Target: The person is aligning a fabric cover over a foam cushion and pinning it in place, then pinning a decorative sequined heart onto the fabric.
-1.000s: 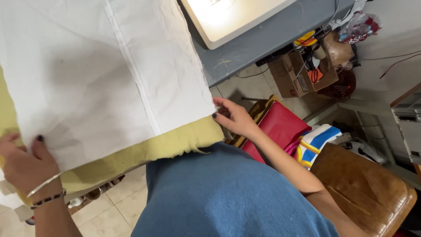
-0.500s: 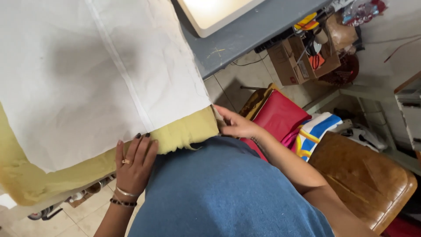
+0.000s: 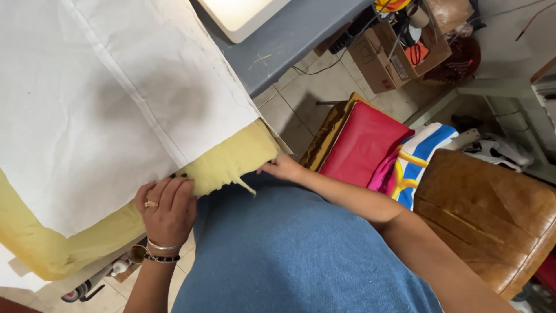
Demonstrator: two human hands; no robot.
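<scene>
The left hand (image 3: 167, 207) lies palm down, fingers curled forward, wrist bent up from below. The right hand (image 3: 282, 168) reaches leftward, fingers pinched together, forearm stretched out behind it.

At the upper right of my frame I see an open brown cardboard box (image 3: 379, 55) with a pale label (image 3: 398, 68) on its side.
</scene>
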